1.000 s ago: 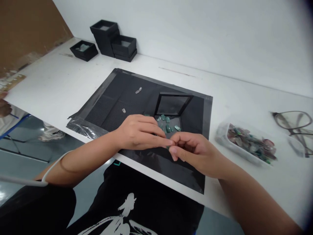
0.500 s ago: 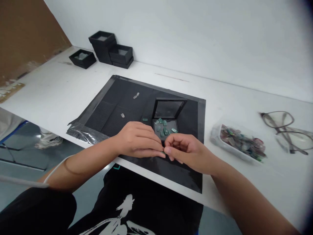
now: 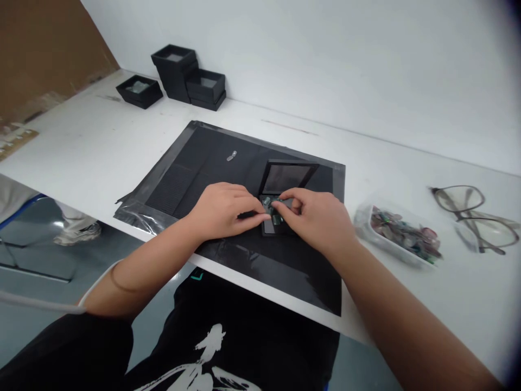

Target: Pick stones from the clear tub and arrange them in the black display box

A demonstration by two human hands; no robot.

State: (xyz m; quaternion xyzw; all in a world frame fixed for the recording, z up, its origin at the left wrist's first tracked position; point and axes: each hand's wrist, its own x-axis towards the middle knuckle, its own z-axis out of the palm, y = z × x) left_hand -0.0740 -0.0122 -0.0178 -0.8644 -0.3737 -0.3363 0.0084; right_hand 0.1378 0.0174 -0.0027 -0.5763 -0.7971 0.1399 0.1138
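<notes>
Both hands over small open black box (image 3: 280,217) on black mat (image 3: 211,157), counter. Right hand (image 3: 321,220) grip pinches green stone (image 3: 272,202); left hand (image 3: 223,209) fingertips press nearby, hold unclear. Risk: stone slips, scatters onto mat.

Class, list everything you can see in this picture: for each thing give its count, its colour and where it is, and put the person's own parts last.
White table: one, fills the scene.
Black rectangular mat: one, centre of table.
Small open black box with hinged lid: one, on mat.
Small green stones: several, in box, under the fingertips.
Small grey piece: one, on mat, far left.
Black square boxes: about four, far left by wall.
Clear plastic tray of mixed stones: one, right of mat.
Dark-framed spectacles: one pair, far right.
Left hand: on mat, fingertips at box.
Right hand: over box.
</notes>
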